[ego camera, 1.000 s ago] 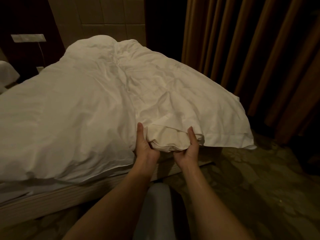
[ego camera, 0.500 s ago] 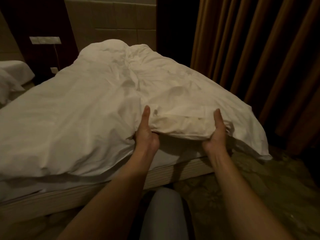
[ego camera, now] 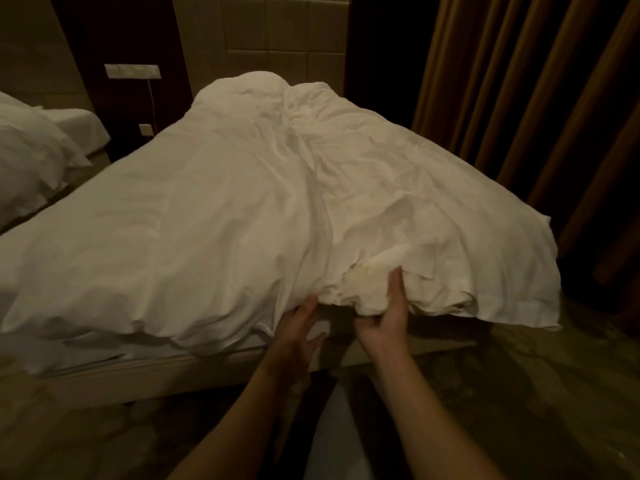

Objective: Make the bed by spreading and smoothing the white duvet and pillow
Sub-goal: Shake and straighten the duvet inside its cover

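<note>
At the bottom of your view, both forearms reach out over a dark patterned floor (ego camera: 519, 393) toward the foot of the bed (ego camera: 194, 372). Your right hand (ego camera: 386, 317) grips a bunched fold at the duvet's near edge, thumb up against the cloth and fingers curled beneath. Your left hand (ego camera: 299, 323) lies released just beside it, fingers straight, touching the underside of the hem. Half a second ago the two hands were well apart, each lifting the edge; they have since drawn close together and the fold has crumpled between them. The duvet (ego camera: 225, 220) covers the whole bed, creased along the middle and draped over the right corner. It rises in a hump at the far end; whether that is the pillow you cannot tell. Beyond, a second bed (ego camera: 31, 157) stands at the left, a wall panel (ego camera: 132, 71) and socket (ego camera: 145, 129) between the beds, brown curtains (ego camera: 519, 98) at the right. No writing is legible.
</note>
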